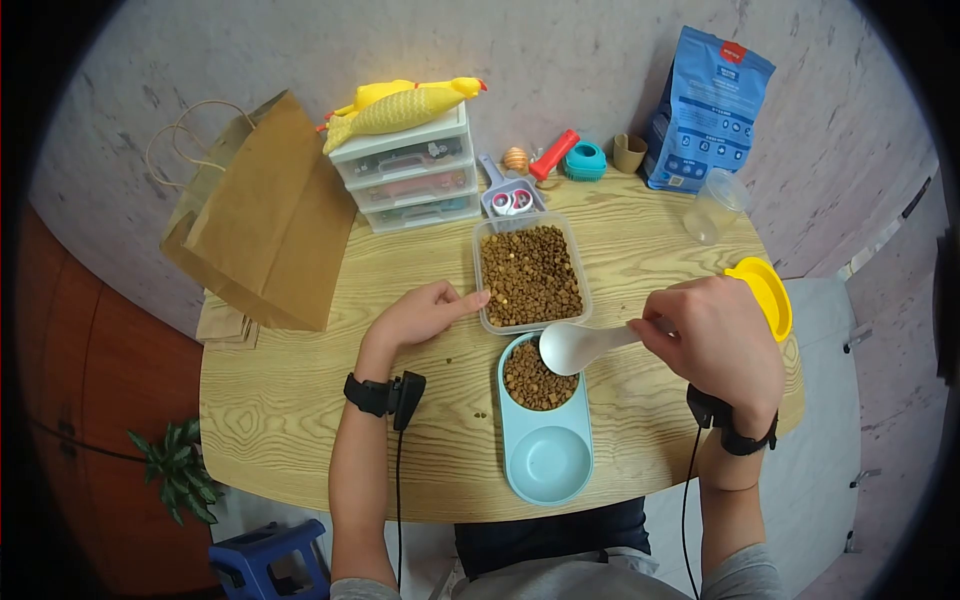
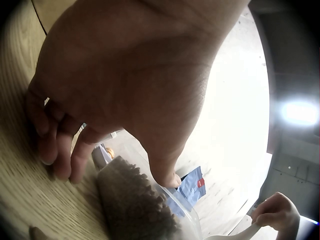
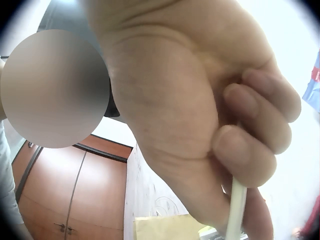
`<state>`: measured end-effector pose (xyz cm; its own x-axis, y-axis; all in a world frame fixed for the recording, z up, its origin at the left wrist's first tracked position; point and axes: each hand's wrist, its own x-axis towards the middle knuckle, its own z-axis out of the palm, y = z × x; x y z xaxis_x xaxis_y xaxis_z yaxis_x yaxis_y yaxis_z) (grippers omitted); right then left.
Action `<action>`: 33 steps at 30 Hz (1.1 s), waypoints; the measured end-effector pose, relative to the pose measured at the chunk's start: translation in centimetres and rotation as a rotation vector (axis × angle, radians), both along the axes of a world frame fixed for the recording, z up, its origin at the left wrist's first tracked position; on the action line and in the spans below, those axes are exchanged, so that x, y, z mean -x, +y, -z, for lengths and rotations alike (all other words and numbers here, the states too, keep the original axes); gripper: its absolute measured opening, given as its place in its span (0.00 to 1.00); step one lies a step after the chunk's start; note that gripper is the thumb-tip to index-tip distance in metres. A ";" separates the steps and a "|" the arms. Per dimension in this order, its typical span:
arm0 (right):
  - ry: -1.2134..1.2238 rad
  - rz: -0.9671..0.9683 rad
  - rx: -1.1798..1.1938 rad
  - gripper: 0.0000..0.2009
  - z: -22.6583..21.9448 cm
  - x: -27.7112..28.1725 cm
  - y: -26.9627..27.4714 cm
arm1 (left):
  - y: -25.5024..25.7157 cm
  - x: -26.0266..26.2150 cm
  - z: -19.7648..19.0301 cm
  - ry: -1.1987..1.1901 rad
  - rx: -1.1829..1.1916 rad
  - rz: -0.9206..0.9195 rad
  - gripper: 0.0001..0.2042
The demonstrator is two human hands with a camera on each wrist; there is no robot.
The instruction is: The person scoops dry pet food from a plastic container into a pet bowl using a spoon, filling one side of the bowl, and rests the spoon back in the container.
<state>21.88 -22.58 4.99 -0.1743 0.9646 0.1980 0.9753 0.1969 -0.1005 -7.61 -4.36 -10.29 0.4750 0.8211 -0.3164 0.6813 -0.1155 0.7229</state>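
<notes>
One spoon (image 1: 570,350), gripped by the right hand (image 1: 718,338), overhangs the bowl (image 1: 551,466), perhaps touching kibble (image 1: 536,386); the left hand (image 1: 420,314), relaxed, touches the tub (image 1: 478,268).

The table (image 1: 290,420) shows a smooth, wood-grained top with a soft sheen, and at its centre a clear, smooth plastic container (image 1: 587,290) holds rough, matt kibble (image 1: 530,270), while the white scoop (image 1: 570,349) and, between five and six o'clock, the pale blue double bowl (image 1: 548,467) look like smooth plastic. The paper bag (image 1: 265,230) at ten o'clock is matt and creased; the drawer unit (image 1: 410,165) at eleven is translucent plastic beneath rubbery-looking, textured yellow toys (image 1: 410,108). Between one and two o'clock stands a glossy, film-like pouch (image 1: 710,110).
</notes>
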 end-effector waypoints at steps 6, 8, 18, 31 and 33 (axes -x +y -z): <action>0.007 -0.043 0.001 0.11 0.9 0.3 0.9 | 0.1 0.0 0.4 0.015 -0.030 0.007 0.43; -0.004 -0.048 0.000 0.11 0.8 0.6 0.8 | -0.1 -0.3 0.1 0.023 -0.036 0.001 0.43; 0.045 -0.130 -0.093 0.12 1.2 1.7 0.9 | -0.4 -0.6 -0.4 0.055 -0.037 -0.026 0.43; 0.142 -0.016 -0.107 0.12 -0.4 -0.1 -0.4 | -0.4 -0.5 -0.3 0.049 -0.054 -0.031 0.42; 0.193 -0.035 -0.095 0.11 -0.4 -0.3 -0.3 | -0.4 -0.5 -0.4 0.051 -0.052 -0.032 0.42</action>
<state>22.17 -22.86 5.40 -0.1574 0.9340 0.3208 0.9321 0.2479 -0.2642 -7.13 -4.74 -9.93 0.4325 0.8519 -0.2954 0.7207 -0.1297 0.6810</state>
